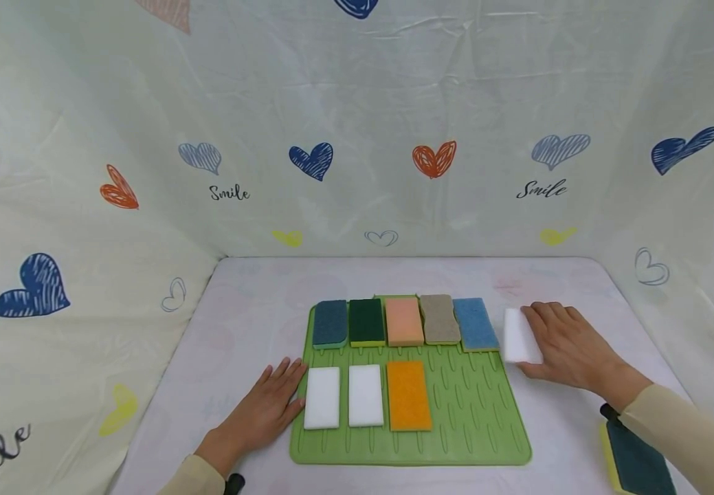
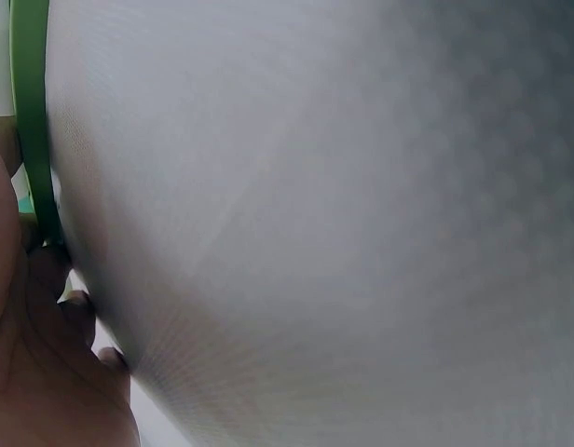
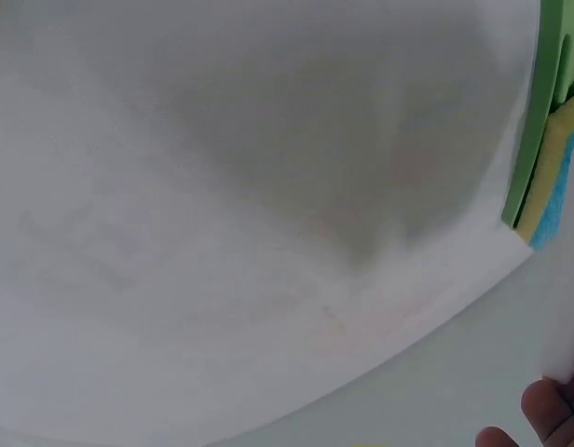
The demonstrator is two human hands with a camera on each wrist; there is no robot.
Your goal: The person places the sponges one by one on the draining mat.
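My right hand (image 1: 570,347) grips a white sponge (image 1: 520,335) by its right side, just off the right edge of a green ribbed mat (image 1: 474,419). In the right wrist view only some fingertips (image 3: 546,410) show at the lower right corner. Flat with fingers straight, my left hand (image 1: 264,409) rests at the mat's left edge, beside a white sponge (image 1: 322,399). Another white sponge (image 1: 365,395) and an orange sponge (image 1: 409,397) continue that front row. The left wrist view catches part of the left hand (image 2: 54,372) against the mat's rim (image 2: 31,93).
Along the mat's back lie a blue-grey sponge (image 1: 330,323), a dark green one (image 1: 366,322), a peach one (image 1: 404,321), a grey-beige one (image 1: 440,319) and a blue one (image 1: 476,324). A dark green and yellow sponge (image 1: 640,460) sits under the right forearm. Heart-printed sheeting (image 1: 357,103) walls the table.
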